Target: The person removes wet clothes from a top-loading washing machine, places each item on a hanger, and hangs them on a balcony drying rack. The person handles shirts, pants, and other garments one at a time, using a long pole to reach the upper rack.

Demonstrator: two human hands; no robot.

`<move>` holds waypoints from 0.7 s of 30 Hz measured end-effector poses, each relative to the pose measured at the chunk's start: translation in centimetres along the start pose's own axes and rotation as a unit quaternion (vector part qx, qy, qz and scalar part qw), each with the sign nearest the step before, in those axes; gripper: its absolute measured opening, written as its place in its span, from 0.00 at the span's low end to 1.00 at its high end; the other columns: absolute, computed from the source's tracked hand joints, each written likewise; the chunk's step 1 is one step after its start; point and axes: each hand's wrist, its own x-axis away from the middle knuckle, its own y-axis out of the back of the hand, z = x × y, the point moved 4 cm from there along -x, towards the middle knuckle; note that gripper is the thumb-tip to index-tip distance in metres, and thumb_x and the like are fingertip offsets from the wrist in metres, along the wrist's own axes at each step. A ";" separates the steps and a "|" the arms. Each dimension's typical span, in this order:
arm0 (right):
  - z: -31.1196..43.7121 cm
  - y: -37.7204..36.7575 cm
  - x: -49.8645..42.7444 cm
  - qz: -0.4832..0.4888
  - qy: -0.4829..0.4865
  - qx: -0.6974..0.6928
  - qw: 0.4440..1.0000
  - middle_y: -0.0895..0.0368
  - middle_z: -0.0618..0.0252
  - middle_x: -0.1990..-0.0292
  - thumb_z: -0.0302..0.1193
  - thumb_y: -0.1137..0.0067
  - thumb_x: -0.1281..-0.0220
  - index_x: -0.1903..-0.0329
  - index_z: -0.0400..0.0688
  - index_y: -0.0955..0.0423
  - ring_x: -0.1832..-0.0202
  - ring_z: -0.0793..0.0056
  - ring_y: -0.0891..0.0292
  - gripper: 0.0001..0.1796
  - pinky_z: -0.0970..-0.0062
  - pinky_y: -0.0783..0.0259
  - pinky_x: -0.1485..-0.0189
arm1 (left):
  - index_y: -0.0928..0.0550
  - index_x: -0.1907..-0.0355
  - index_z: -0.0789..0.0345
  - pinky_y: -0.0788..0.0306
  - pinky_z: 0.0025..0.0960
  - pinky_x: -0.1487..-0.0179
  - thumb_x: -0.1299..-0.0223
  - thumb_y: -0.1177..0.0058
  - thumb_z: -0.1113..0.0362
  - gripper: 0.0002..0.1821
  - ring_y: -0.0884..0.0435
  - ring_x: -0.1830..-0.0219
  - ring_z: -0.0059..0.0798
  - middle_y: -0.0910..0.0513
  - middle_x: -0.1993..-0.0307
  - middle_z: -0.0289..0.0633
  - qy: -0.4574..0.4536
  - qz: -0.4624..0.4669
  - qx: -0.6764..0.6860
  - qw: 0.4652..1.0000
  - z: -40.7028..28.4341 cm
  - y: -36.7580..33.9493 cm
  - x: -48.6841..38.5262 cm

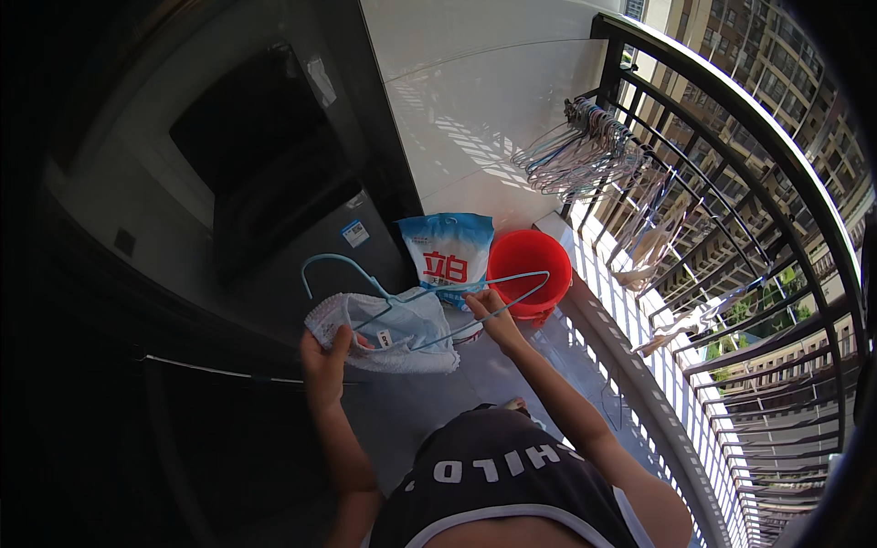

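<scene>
My left hand [329,363] grips a pale blue-white cloth garment [411,335] by its edge, thumb on top and fingers reaching inside. A small label shows on the inner side of the cloth. Through the garment's opening passes part of a light blue clothes hanger [349,264], its hook pointing up and to the left. My right hand [490,312] holds the hanger by its right side, with the bare right corner of the wire sticking out past the fingers. The far part of the hanger is partly hidden in the cloth.
A blue-and-white detergent bag [445,240] and a red bucket [527,270] stand on the floor by the wall. Many-coloured hangers [589,151] cluster on the black balcony railing [726,89] at right, with pale garments [647,257] hanging lower. Dark glossy panelling [288,260] flanks the left side.
</scene>
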 end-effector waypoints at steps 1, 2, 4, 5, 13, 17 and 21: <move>0.1 -3.2 -0.2 0.039 0.010 0.090 0.995 0.30 0.47 0.45 0.51 0.45 0.41 0.40 0.37 0.42 0.42 0.61 0.34 0.37 0.65 0.37 0.42 | 0.27 0.56 0.71 0.26 0.29 0.66 0.39 0.47 0.65 0.13 0.21 0.76 0.24 0.21 0.75 0.40 0.000 -0.019 0.002 1.000 -0.2 2.1 1.2; -0.4 -7.2 0.1 0.147 -0.024 0.087 0.985 0.37 0.46 0.40 0.52 0.42 0.44 0.37 0.37 0.46 0.36 0.59 0.42 0.42 0.64 0.42 0.37 | 0.27 0.56 0.71 0.26 0.29 0.66 0.39 0.47 0.66 0.12 0.22 0.76 0.24 0.21 0.75 0.40 0.001 -0.035 0.014 0.999 -0.4 3.9 2.2; -0.6 -14.2 0.1 0.285 -0.073 -0.002 0.956 0.35 0.49 0.42 0.51 0.39 0.46 0.38 0.36 0.41 0.39 0.62 0.39 0.41 0.66 0.43 0.38 | 0.27 0.56 0.70 0.25 0.29 0.66 0.39 0.47 0.66 0.13 0.21 0.75 0.24 0.21 0.75 0.40 -0.001 -0.097 0.005 0.995 -1.1 7.7 4.4; -0.7 -17.6 0.4 0.340 -0.115 -0.034 0.933 0.33 0.51 0.43 0.50 0.38 0.47 0.39 0.35 0.38 0.40 0.64 0.38 0.41 0.67 0.43 0.38 | 0.27 0.56 0.70 0.25 0.29 0.66 0.39 0.47 0.66 0.13 0.21 0.75 0.25 0.21 0.75 0.39 -0.004 -0.121 0.013 0.993 -1.5 9.6 5.5; -0.8 -36.4 6.6 0.440 -0.066 -0.071 0.893 0.25 0.53 0.51 0.42 0.45 0.38 0.52 0.39 0.34 0.43 0.67 0.32 0.21 0.68 0.39 0.39 | 0.27 0.55 0.71 0.21 0.32 0.67 0.38 0.49 0.67 0.12 0.21 0.74 0.23 0.21 0.73 0.39 -0.048 -0.245 -0.025 0.968 -4.6 24.5 14.6; -2.1 -42.2 8.6 0.486 -0.148 -0.107 0.855 0.24 0.52 0.53 0.45 0.47 0.37 0.46 0.37 0.36 0.47 0.64 0.28 0.27 0.68 0.34 0.44 | 0.28 0.54 0.71 0.20 0.33 0.67 0.39 0.48 0.69 0.12 0.20 0.74 0.25 0.21 0.73 0.41 -0.069 -0.310 0.000 0.948 -5.6 31.3 20.0; -3.5 -50.0 16.6 0.646 -0.046 0.149 0.747 0.21 0.57 0.55 0.48 0.50 0.36 0.43 0.38 0.34 0.51 0.67 0.26 0.29 0.70 0.35 0.43 | 0.28 0.54 0.72 0.20 0.33 0.67 0.40 0.48 0.71 0.12 0.19 0.73 0.25 0.20 0.73 0.41 -0.072 -0.372 0.025 0.925 -6.3 35.0 24.9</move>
